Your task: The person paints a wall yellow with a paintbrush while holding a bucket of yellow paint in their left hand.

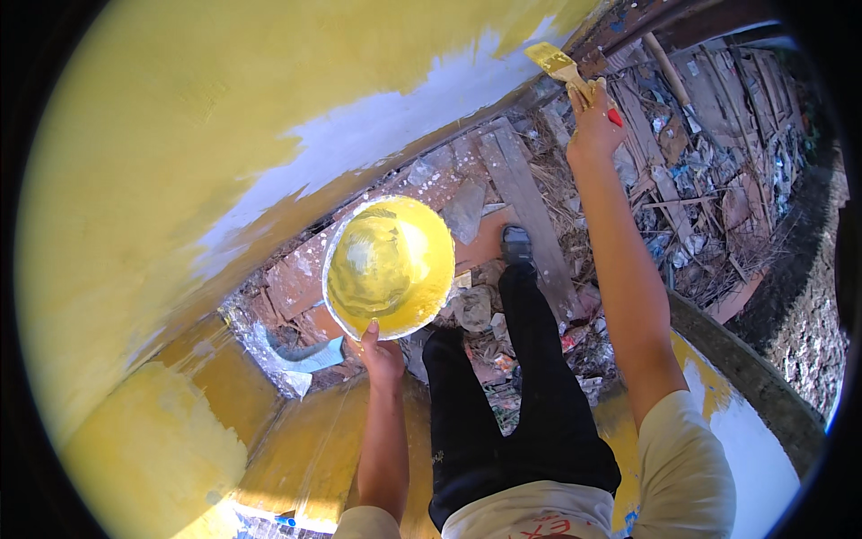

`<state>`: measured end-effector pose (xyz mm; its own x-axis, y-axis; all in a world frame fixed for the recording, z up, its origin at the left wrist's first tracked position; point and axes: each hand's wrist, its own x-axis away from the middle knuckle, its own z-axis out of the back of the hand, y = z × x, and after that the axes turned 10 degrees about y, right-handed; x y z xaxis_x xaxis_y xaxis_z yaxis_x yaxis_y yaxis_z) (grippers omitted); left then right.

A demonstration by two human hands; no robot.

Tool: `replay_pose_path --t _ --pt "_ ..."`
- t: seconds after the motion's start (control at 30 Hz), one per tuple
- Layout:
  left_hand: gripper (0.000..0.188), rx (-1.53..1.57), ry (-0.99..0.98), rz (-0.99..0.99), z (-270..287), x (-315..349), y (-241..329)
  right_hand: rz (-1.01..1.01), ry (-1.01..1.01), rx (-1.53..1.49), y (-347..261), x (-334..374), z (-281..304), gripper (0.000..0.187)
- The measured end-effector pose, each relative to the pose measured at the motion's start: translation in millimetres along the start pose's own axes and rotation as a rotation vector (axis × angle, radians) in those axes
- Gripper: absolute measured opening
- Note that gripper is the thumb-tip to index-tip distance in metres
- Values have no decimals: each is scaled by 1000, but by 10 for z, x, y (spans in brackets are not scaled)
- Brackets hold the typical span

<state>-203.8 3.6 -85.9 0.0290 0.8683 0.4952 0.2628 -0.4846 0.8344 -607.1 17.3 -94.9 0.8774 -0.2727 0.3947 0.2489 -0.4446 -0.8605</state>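
Below, planks (525, 180), litter (472, 308) (bucket (434, 247) hiding some)

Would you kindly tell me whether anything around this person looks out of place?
Yes, underfoot beside the yellow wall: loose boards lie askew among scattered litter, which looks like untidy footing while the left hand holds a bucket and the right hand a brush.
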Motion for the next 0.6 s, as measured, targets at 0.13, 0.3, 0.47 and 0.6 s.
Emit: replay_pose_path --t 0.13,0.3,0.47,0.6 --pt "50 41 -29 27 -13 23 -37 -303 107 69 69 -140 -206 27" --pt "50 43 -50 40 92 -3 -101 -84 -102 -167 -487 -100 -453 28" --pt "60 -115 -100 44 39 70 -97 108 -168 -306 -608 -70 -160 24" --pt "61 -88 -100 36 19 82 -133 -136 27 5 70 -230 -50 26"
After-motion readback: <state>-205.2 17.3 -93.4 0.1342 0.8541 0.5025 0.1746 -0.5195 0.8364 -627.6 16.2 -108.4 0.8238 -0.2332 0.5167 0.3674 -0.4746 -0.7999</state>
